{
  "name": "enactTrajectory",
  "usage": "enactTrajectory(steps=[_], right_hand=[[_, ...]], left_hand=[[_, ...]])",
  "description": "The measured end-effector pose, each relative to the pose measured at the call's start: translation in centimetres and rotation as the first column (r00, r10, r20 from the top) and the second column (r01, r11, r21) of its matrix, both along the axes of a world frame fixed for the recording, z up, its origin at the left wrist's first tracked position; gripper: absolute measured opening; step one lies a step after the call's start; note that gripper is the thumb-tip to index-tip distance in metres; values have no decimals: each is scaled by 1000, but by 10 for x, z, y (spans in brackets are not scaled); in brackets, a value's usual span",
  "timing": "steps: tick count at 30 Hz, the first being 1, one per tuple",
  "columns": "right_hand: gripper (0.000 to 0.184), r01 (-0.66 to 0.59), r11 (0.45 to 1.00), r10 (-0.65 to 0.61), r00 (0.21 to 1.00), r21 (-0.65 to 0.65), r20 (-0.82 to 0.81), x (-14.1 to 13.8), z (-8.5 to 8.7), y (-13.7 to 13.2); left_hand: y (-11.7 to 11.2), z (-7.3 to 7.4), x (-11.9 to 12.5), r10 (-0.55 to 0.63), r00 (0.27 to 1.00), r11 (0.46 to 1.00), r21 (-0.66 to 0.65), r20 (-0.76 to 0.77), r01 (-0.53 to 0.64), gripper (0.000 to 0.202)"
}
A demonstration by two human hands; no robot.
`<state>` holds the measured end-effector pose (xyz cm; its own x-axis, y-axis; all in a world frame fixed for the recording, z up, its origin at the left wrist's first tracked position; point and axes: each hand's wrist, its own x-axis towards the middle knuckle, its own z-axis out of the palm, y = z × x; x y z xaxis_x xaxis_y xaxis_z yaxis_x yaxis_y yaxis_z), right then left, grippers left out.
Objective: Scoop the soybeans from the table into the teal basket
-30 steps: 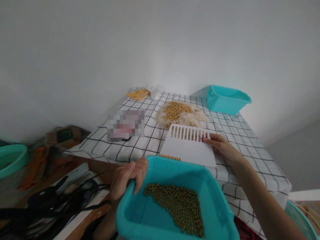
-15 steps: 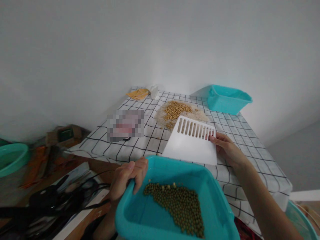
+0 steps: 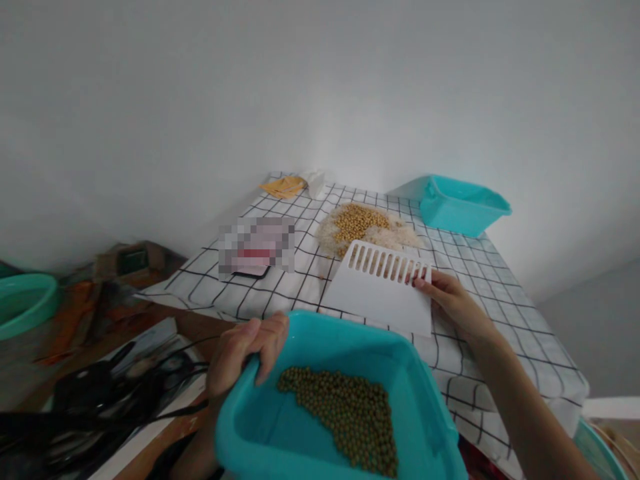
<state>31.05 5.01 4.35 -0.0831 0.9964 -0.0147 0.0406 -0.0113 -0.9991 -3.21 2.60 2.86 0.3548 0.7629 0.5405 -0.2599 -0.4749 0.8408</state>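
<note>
Left hand [image 3: 245, 357]: fingers hooked over the left rim of a turquoise plastic bin [image 3: 350, 343], clamped on it. Bin: in the foreground, before the near edge of the table, holding a spread of small round olive-brown beans [image 3: 345, 417].

Right hand [image 3: 455, 307]: well apart from the left, thumb and fingers pinching the right edge of a white slotted scraper [image 3: 380, 300]. Scraper: between bin and heap, slotted end toward the heap, plain end near the bin's far rim; whether it touches that rim cannot be told.

Heap: yellow soybeans [image 3: 357, 220] amid pale rice-like grains [image 3: 400, 235], on a white tablecloth [image 3: 300, 293] with black grid lines.

Also on the cloth: a second turquoise bin [image 3: 463, 207], far right; a folded yellow cloth [image 3: 284, 187], far left, beside a crumpled white item [image 3: 316, 183]; a flat pixelated object [image 3: 257, 247], left.

Beyond the table, left: a green basin [image 3: 27, 300] and an open cardboard box [image 3: 156, 257].
</note>
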Motion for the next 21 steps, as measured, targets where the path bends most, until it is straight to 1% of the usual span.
enactTrajectory(steps=[3,5,7,9,11,15,17,21], right_hand=[[23,2,1000,-2,1000,15,28,-1,0,0],[24,-12,1000,11,999,16,44,0,-1,0],[25,-48,999,48,998,14,49,1,-3,0],[25,-85,996,84,995,15,45,3,-3,0],[24,-90,996,90,996,14,28,3,-3,-1],[22,-46,999,46,999,6,-15,0,0,-3],[24,-17,1000,17,1000,20,-18,0,1,-3],[24,122,991,-123,992,50,8,2,0,0]], left_hand=[[-1,2,1,81,993,996,-34,91,-79,66],[-1,1,3,116,982,991,-76,149,-106,65],[-1,-1,4,118,978,989,-109,173,-100,65],[-1,-3,4,108,979,990,-108,173,-90,65],[0,-4,5,116,978,989,-107,175,-98,65],[-1,-2,5,151,974,986,-100,168,-135,67],[-1,1,5,145,980,987,-88,135,-134,68],[0,3,1,137,987,988,-85,87,-130,68]])
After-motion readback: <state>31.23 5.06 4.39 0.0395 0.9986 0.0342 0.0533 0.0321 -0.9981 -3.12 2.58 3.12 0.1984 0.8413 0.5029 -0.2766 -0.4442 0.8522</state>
